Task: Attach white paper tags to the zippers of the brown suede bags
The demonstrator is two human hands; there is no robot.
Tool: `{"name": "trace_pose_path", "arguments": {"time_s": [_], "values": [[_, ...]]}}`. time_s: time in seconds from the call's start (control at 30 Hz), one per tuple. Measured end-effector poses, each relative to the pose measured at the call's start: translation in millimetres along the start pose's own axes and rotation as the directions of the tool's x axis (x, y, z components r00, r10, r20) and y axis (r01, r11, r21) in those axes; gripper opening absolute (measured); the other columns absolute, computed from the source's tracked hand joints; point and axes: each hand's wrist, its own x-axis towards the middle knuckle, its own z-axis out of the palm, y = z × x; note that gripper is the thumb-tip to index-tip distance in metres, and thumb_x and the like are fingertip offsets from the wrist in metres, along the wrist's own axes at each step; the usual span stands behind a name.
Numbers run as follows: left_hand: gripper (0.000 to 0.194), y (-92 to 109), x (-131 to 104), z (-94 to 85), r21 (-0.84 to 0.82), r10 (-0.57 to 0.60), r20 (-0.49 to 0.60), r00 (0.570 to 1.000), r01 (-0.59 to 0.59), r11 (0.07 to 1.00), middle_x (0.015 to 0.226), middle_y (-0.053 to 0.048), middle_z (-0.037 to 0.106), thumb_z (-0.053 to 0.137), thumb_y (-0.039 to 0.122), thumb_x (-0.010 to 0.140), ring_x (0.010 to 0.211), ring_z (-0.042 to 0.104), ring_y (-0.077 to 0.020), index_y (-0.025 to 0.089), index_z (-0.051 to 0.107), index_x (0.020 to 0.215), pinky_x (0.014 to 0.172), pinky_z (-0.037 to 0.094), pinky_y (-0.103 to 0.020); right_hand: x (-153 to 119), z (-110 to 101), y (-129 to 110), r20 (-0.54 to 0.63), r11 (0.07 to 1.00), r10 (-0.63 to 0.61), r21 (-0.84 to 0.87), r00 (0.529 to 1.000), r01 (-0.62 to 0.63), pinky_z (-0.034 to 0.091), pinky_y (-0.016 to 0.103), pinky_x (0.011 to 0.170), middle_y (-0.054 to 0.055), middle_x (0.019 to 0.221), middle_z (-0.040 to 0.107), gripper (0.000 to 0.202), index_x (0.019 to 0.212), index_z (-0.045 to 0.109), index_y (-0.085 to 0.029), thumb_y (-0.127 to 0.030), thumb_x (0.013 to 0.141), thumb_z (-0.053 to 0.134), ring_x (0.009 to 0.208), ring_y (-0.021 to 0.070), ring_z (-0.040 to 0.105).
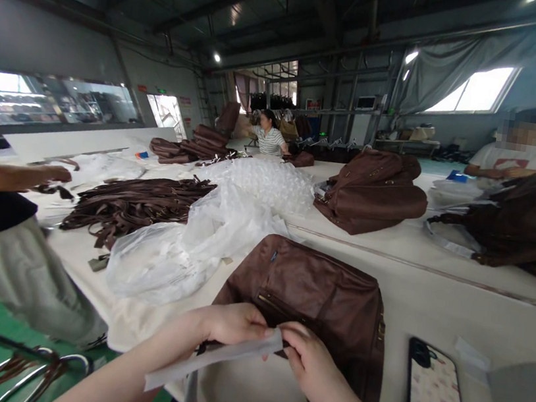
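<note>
A dark brown leather-look bag [326, 282] lies on the table just beyond my hands, with a brass-coloured zip and a small dark label on its face. My left hand [241, 324] is closed in a pinch on a white wrapping strip [221, 356], whose loose end trails down to the left across my forearm. Fingers bent, my right hand [305, 354] pinches at the strip's other end, close to my left fingertips. Both hands are at the bag's near edge, above a rounded pale area. What lies under the fingertips is partly hidden.
A phone in a patterned case [440, 398] lies right of the bag. Clear plastic bags [175, 254], a heap of brown straps [142, 203] and more brown bags [373, 192] cover the table beyond. One person's arm [12, 176] reaches in at left; other people sit farther off.
</note>
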Motion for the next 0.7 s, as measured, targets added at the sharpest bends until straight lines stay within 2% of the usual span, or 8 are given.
{"name": "trace_pose_path", "arguments": {"time_s": [0.17,0.23,0.37,0.53,0.7], "values": [[0.061,3,27,1.2,0.021,0.002,0.035,0.999,-0.003,1.0,0.078,-0.003,0.07,0.037,0.066,0.086,0.065,0.056,-0.0119,0.018,0.074,0.09,0.059,0.04,-0.019,-2,-13,13,-0.099,0.999,0.023,-0.02,0.995,-0.025,0.039,0.034,0.105,0.006,0.125,0.057,0.066,0.119,0.059,-0.023,0.004,0.062,0.042,0.116,0.0176,0.053],[0.059,5,34,0.3,0.032,-0.02,0.049,0.999,0.019,0.999,0.081,-0.003,0.071,0.039,0.066,0.085,0.066,0.057,-0.0124,0.019,0.075,0.088,0.06,0.04,-0.019,-3,-21,17,-0.115,0.998,0.048,-0.026,0.992,-0.052,0.038,0.037,0.105,0.006,0.127,0.056,0.062,0.116,0.062,-0.024,0.003,0.064,0.044,0.117,0.0191,0.053],[0.06,11,41,-1.4,0.01,-0.118,0.009,0.993,0.118,0.993,0.077,-0.004,0.071,0.04,0.066,0.083,0.06,0.057,-0.0122,0.018,0.076,0.084,0.057,0.039,-0.019,-4,-32,18,-0.105,0.997,0.074,-0.017,0.992,-0.076,0.043,0.04,0.101,0.006,0.123,0.059,0.038,0.101,0.07,-0.026,-0.008,0.076,0.05,0.112,0.0212,0.056],[0.05,18,53,5.7,0.054,-0.225,-0.101,0.969,0.231,0.971,0.072,-0.004,0.071,0.044,0.056,0.083,0.057,0.058,-0.0139,0.017,0.076,0.079,0.054,0.039,-0.021,-2,-37,20,-0.228,0.996,0.082,-0.001,0.97,-0.085,0.044,0.037,0.099,0.006,0.116,0.063,0.039,0.105,0.067,-0.024,-0.007,0.075,0.049,0.108,0.0196,0.059],[0.046,19,67,19.3,0.082,-0.318,-0.183,0.93,0.337,0.938,0.074,-0.007,0.071,0.043,0.049,0.083,0.058,0.06,-0.0164,0.017,0.074,0.075,0.054,0.04,-0.024,-4,-44,27,-0.307,0.982,0.19,0.066,0.932,-0.178,0.048,0.035,0.091,0.005,0.109,0.066,0.033,0.102,0.068,-0.023,-0.013,0.077,0.047,0.101,0.0197,0.061]]}}
